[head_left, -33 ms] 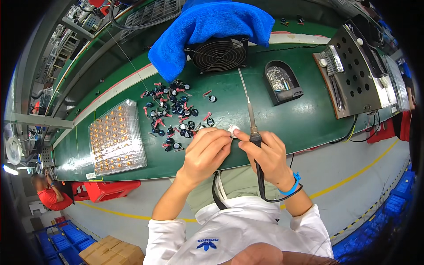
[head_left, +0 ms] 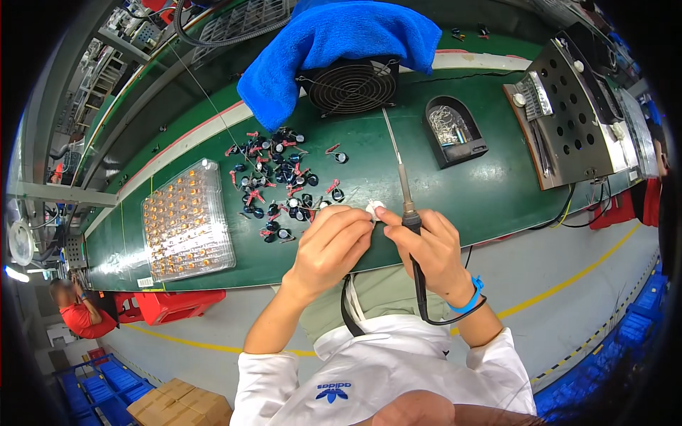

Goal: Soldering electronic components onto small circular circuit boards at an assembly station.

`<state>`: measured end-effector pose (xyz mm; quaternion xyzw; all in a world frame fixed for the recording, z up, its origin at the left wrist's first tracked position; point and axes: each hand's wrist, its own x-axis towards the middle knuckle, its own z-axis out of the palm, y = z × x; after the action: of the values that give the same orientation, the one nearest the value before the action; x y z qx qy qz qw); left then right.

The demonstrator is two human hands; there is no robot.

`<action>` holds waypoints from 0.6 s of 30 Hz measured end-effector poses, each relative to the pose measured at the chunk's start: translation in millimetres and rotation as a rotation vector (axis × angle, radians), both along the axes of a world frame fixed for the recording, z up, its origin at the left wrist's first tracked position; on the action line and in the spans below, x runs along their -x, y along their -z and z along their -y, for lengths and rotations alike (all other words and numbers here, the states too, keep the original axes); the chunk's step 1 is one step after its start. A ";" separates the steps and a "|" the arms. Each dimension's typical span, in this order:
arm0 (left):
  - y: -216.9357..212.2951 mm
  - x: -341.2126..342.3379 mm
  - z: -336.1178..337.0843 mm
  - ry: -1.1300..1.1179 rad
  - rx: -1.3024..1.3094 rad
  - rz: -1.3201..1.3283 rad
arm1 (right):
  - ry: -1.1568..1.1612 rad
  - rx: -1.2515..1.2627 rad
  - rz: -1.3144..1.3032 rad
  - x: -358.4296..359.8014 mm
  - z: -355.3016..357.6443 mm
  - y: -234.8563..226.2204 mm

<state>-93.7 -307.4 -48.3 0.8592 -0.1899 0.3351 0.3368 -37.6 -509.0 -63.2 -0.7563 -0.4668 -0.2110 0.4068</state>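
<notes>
My right hand [head_left: 433, 248] is closed round the black handle of a soldering iron [head_left: 406, 188], whose metal shaft points away from me. A thin silvery rod [head_left: 391, 131] lies in line with its tip, towards the fan. Thumb and fingertips of the same hand touch a small round white piece [head_left: 374, 207]. From the other side my left hand [head_left: 330, 245] pinches that piece, its fingers curled; its underside is hidden. Just beyond my left hand lie several small dark round components with red leads [head_left: 291, 174], loosely heaped.
A caged fan [head_left: 353, 86] stands ahead under a blue towel [head_left: 341, 32]. A black bin [head_left: 455, 153] holds fine wire bits. A clear tray [head_left: 188, 220] with orange-coloured parts lies left, a perforated metal box [head_left: 568, 117] stands right. Another person in red [head_left: 89, 316] is far left.
</notes>
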 end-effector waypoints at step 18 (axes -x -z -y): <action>-19.5 26.7 -18.6 -0.144 -0.123 0.028 | 0.007 0.020 -0.014 2.4 -2.9 -1.4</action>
<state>-120.4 -288.7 -28.8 0.8849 -0.1524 0.3584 0.2557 -40.0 -506.2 -61.8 -0.7636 -0.4633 -0.2023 0.4017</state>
